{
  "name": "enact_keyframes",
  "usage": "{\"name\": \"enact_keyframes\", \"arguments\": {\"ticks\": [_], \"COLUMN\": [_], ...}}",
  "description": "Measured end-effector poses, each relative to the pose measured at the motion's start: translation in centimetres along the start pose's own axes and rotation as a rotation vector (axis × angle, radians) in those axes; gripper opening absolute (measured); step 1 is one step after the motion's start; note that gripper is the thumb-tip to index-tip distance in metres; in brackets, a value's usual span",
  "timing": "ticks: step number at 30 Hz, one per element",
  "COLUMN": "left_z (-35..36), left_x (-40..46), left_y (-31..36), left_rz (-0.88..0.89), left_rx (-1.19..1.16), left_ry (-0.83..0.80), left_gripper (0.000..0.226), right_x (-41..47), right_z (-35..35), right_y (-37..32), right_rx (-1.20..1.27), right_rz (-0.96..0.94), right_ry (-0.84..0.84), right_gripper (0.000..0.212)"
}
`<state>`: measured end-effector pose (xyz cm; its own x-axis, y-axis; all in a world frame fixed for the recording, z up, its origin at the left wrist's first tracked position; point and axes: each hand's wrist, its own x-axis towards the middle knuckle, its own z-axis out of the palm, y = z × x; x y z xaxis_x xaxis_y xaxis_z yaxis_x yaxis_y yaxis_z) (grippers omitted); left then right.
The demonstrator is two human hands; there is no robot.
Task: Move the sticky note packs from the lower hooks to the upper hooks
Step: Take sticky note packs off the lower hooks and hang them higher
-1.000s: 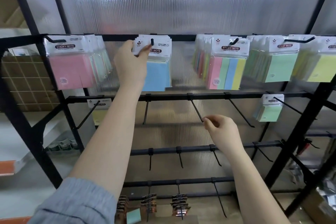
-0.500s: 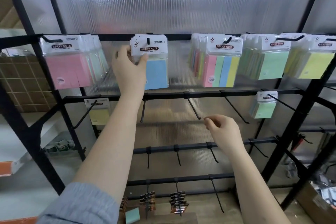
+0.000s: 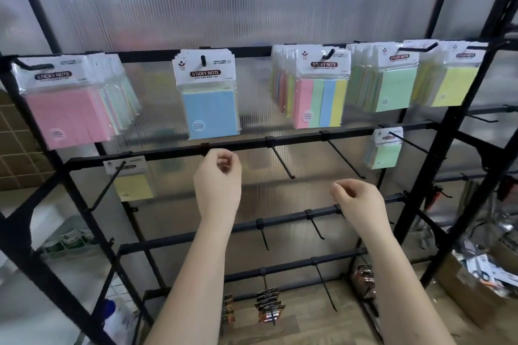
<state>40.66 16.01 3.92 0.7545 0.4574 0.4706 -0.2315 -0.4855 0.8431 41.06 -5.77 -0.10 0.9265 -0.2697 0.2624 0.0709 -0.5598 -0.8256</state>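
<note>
1. Resetting between transfers: left hand (image 3: pixel 218 185) and right hand (image 3: pixel 354 202) hover in front of the rack, fingers loosely curled, pinching nothing.
2. Blue pack (image 3: pixel 208 95) hangs on an upper hook (image 3: pixel 203 60), alongside the other full upper hooks.
3. Lower row holds two packs: yellow pack (image 3: pixel 131 179) far left, green pack (image 3: pixel 385 148) right.
4. Next, probably: reach for one pack, slide it off its angled hook, lift it to the matching upper hook.
</note>
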Motion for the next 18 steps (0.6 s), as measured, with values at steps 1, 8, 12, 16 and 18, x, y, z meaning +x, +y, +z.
{"name": "enact_keyframes", "arguments": {"ticks": [1,8,12,16,18], "left_z": [0.4,3.8,6.7,10.9,13.3], "left_x": [0.0,-1.1,-1.7,-2.8,-3.5], "left_y": [0.2,1.4,3.0,4.8,5.7], "left_rz": [-0.004,0.069,0.116,0.114,0.095], "left_rx": [0.008,0.132,0.199,0.241,0.249], "left_ry": [-0.037,-0.286,-0.306,-0.313,-0.331], "left_gripper": [0.006,0.006,0.007,0.011,0.011], "right_x": [-0.1,-0.3,0.8,4.0,5.9], "right_z": [-0.4,-4.0,-6.3,-9.1,-10.3], "right_y": [0.4,4.0,7.2,10.3,11.9], "right_rx": [-0.008,-0.045,-0.09,-0.117,-0.115], "right_rz": [0.022,0.151,0.19,0.179,0.185], "right_ry": [0.014,0.106,0.128,0.126,0.135], "right_gripper": [0.019,0.022,0.022,0.025,0.027]}}
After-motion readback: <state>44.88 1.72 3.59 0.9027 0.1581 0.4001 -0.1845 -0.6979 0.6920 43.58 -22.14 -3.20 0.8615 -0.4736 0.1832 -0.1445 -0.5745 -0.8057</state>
